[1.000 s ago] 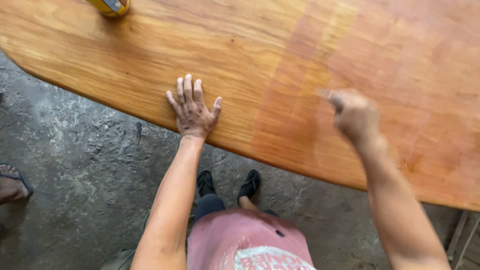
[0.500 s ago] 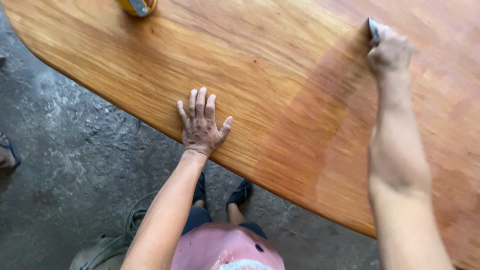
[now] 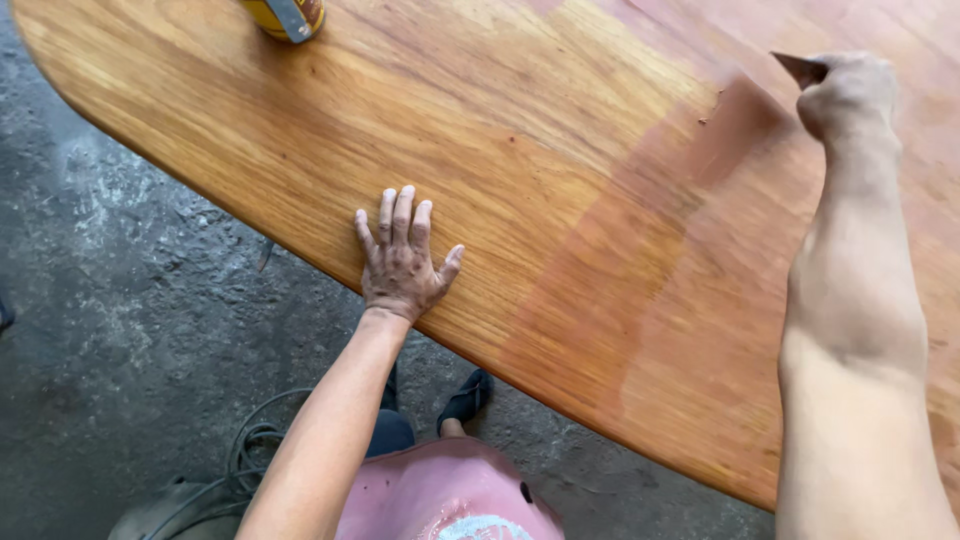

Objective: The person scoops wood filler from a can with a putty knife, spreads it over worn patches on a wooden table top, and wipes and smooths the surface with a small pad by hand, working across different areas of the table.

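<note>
— Clenched around a small dark pad or cloth (image 3: 803, 68), the right hand (image 3: 850, 92) sits at about two o'clock in the view, fist closed, with only a dark corner of the thing poking out past the fingers toward nine o'clock.

— And what exactly is it holding?

— Hard to tell; only that tip shows, pressed to the wooden tabletop (image 3: 520, 130). It touches the wood right at the edge where the pale golden grain meets a darker, reddish stained band (image 3: 680, 290) that runs from the fist down toward six o'clock.

— What about the other hand?

— Left hand (image 3: 402, 262) lies flat and open, fingers spread and pointing to twelve o'clock, palm down on the pale wood just inside the near edge of the tabletop. It holds nothing.

— Anything else on the wood?

— A yellow can (image 3: 284, 16) at eleven o'clock, cut off by the top of the view, well apart from both hands.

— And below?

— Grey concrete floor (image 3: 110, 320) at seven to nine o'clock, a coil of cable (image 3: 250, 445) at seven, and the person's dark shoe (image 3: 466, 398) and pink shirt (image 3: 450, 495) at six.
</note>
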